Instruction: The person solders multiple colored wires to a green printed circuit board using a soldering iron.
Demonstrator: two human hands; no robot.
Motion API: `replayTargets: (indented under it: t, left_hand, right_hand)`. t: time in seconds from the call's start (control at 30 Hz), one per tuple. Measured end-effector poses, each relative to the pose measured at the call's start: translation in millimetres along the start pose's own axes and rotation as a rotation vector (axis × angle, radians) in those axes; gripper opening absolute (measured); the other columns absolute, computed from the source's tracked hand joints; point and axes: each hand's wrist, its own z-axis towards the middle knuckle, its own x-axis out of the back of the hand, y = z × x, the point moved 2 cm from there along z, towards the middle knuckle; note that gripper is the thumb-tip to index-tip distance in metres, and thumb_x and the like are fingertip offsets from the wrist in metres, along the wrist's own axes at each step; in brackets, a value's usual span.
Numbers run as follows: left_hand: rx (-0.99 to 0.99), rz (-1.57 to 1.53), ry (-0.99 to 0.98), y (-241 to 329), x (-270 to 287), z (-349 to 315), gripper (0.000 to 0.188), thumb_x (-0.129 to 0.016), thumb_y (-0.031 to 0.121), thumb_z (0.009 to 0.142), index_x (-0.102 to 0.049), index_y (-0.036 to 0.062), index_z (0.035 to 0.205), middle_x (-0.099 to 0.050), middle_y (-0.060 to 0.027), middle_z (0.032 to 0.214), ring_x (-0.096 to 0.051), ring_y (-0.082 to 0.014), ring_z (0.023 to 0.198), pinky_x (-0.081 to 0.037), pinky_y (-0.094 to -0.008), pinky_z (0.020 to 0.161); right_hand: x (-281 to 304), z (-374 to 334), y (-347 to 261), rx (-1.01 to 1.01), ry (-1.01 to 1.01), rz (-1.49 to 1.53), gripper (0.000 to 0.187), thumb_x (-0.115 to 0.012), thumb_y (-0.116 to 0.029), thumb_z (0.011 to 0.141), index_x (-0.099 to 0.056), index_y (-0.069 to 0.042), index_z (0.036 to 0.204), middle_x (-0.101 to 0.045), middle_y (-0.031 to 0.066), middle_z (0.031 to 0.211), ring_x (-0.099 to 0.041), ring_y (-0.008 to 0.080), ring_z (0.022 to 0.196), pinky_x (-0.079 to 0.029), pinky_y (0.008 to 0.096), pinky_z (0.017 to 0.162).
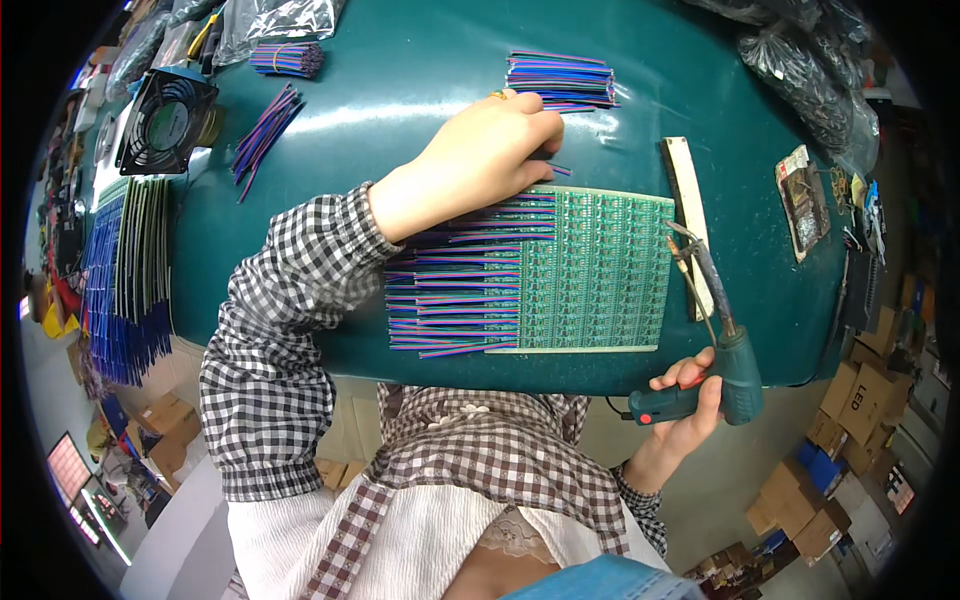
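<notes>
A green circuit board panel (pixel 610 270) lies on the table, with rows of multicoloured wires (pixel 450 300) along its left part. Over the panel's upper left edge, my left hand (pixel 490 140) is closed with its fingers pinched. A short coloured wire end (pixel 562 171) sticks out by the fingertips; the rest of it is hidden. My right hand (pixel 690 400) grips a dark green soldering gun (pixel 738 375) at the table's front edge. Its metal tip (pixel 675 245) points up and away, over the panel's right edge beside a pale strip (pixel 690 220).
Loose wires (pixel 560 80) lie in a pile beyond my left hand. More wire bundles (pixel 285 60) and a black fan (pixel 165 125) are at the far left. Wired panels (pixel 130 270) hang over the left edge. Plastic bags (pixel 810 90) and a small packet (pixel 803 200) are on the right.
</notes>
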Motion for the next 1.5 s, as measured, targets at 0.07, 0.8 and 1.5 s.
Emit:
replayTargets:
  t: [0.07, 0.8, 1.5]
  left_hand:
    - [0.028, -0.044, -0.058, -2, -2, 1, 0.017, -0.072, 0.014, 0.078, -0.06, 0.004, 0.086, -0.059, -0.0115, 0.089, -0.059, -0.032, 0.087, -0.048, -0.0412, 0.074]
    - [-0.148, 0.208, -0.01, 71, -16, -76, 0.033, -0.062, 0.007, 0.072, -0.063, -0.0025, 0.104, -0.059, -0.0081, 0.096, -0.06, -0.0196, 0.08, -0.052, -0.0291, 0.066]
    - [-0.15, 0.224, 0.065, 72, -24, -81, 0.032, -0.065, 0.006, 0.07, -0.065, -0.0032, 0.1, -0.057, -0.0061, 0.089, -0.058, -0.0179, 0.076, -0.05, -0.0273, 0.061]
  right_hand:
    - [0, 0, 2, -0.021, -0.002, -0.015, 0.036, -0.058, -0.026, 0.094, -0.051, 0.005, 0.111, -0.055, 0.0098, 0.079, -0.06, 0.0206, 0.069, -0.058, 0.0368, 0.059]
    - [-9, -5, -2, -0.038, -0.049, -0.066, 0.037, -0.057, -0.025, 0.093, -0.051, 0.006, 0.112, -0.055, 0.0117, 0.081, -0.061, 0.0217, 0.07, -0.059, 0.0367, 0.059]
    - [-32, -25, 0, -0.073, -0.089, -0.289, 0.03, -0.059, -0.015, 0.09, -0.058, 0.01, 0.107, -0.062, 0.0177, 0.094, -0.068, 0.0284, 0.083, -0.062, 0.0371, 0.068]
